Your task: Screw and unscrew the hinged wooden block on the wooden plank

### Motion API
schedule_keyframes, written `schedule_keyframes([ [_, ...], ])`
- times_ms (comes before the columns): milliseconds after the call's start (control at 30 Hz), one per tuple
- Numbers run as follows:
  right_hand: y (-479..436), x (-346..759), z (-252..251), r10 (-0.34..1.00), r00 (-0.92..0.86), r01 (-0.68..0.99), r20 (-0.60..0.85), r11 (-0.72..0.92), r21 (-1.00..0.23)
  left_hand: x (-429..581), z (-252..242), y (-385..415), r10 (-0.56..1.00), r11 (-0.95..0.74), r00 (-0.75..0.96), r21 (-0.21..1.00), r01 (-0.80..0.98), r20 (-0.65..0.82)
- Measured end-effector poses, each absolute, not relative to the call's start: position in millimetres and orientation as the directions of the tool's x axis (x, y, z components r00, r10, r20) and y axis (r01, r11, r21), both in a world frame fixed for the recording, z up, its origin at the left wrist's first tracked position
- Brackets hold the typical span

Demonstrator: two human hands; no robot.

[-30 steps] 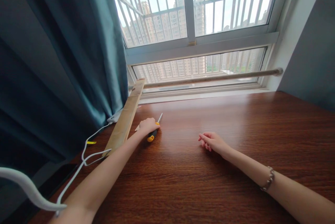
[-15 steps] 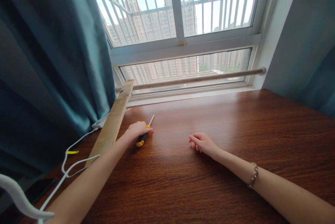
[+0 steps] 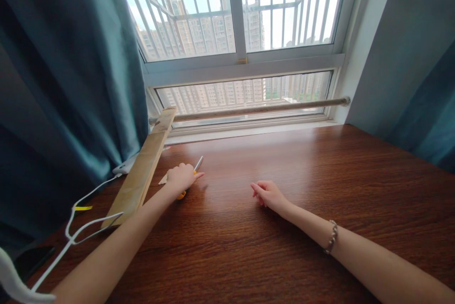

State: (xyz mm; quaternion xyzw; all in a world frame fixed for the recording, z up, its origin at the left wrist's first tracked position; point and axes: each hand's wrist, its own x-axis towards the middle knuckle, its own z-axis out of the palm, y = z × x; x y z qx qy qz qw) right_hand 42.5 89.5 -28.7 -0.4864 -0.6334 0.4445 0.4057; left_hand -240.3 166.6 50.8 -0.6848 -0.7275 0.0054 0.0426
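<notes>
My left hand [image 3: 182, 177] is low over the wooden table [image 3: 227, 247], its fingers curled down and partly hidden. It covers the middle of a screwdriver; the metal shaft [image 3: 199, 163] shows beyond the thumb and the yellow handle end [image 3: 182, 195] below the palm. A small pale flat piece [image 3: 163, 179] sticks out on the left side of this hand. What the fingers grip cannot be made out. My right hand [image 3: 269, 195] rests near the middle of the table, fingers curled together, with nothing visible in them.
Left of my left hand, a long wooden board [image 3: 142, 171] leans toward the window. White cables [image 3: 76, 233] with a yellow tag [image 3: 83, 208] and a white device [image 3: 124, 166] lie beside it. A blue curtain [image 3: 81, 67] hangs left. A rail [image 3: 256, 110] crosses the window.
The view has shifted slightly. My left hand now covers more of the screwdriver, and the pale piece has come into sight beside it. My right hand keeps its curled pose.
</notes>
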Motion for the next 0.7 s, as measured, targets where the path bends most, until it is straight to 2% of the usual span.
schedule_keyframes([
  [67, 80, 43, -23, 0.975, -0.149, 0.289, 0.163, 0.2, -0.936, -216, 47, 144, 0.959, -0.167, 0.132, 0.121, 0.979, 0.252],
  [100, 73, 42, -18, 0.966, -0.13, 0.316, 0.225, 0.256, -0.914, -201, 43, 129, 0.924, -0.32, 0.235, 0.273, 0.907, 0.301],
  [133, 64, 41, -11, 0.946, -0.124, 0.347, 0.301, 0.325, -0.88, -185, 37, 111, 0.889, -0.442, 0.318, 0.438, 0.783, 0.328],
  [200, 44, 38, 5, 0.847, -0.173, 0.389, 0.502, 0.528, -0.755, -157, 25, 73, 0.828, -0.547, 0.421, 0.695, 0.467, 0.37],
  [267, 25, 34, 22, 0.664, -0.299, 0.337, 0.685, 0.745, -0.575, -139, 11, 38, 0.762, -0.568, 0.482, 0.803, 0.178, 0.432],
  [300, 17, 31, 29, 0.578, -0.368, 0.286, 0.728, 0.816, -0.503, -135, 6, 25, 0.728, -0.582, 0.487, 0.81, 0.069, 0.482],
  [367, 4, 27, 37, 0.457, -0.484, 0.211, 0.746, 0.889, -0.407, -135, -1, 7, 0.66, -0.619, 0.516, 0.784, -0.038, 0.546],
  [433, -4, 23, 36, 0.411, -0.578, 0.193, 0.705, 0.908, -0.372, -141, -3, 2, 0.607, -0.656, 0.533, 0.75, -0.084, 0.59],
  [500, -9, 21, 32, 0.394, -0.659, 0.166, 0.641, 0.907, -0.387, -147, -2, 4, 0.575, -0.686, 0.532, 0.72, -0.101, 0.622],
  [533, -10, 20, 31, 0.404, -0.682, 0.137, 0.609, 0.889, -0.436, -148, -2, 6, 0.561, -0.701, 0.534, 0.706, -0.1, 0.633],
  [600, -5, 20, 38, 0.522, -0.628, 0.028, 0.577, 0.756, -0.654, -148, -3, 9, 0.549, -0.722, 0.539, 0.688, -0.079, 0.638],
  [667, 8, 20, 56, 0.753, -0.441, -0.222, 0.489, 0.436, -0.872, -146, -4, 11, 0.581, -0.717, 0.52, 0.696, -0.036, 0.626],
  [700, 18, 21, 70, 0.857, -0.324, -0.411, 0.402, 0.255, -0.875, -146, -4, 12, 0.604, -0.71, 0.504, 0.704, -0.011, 0.617],
])
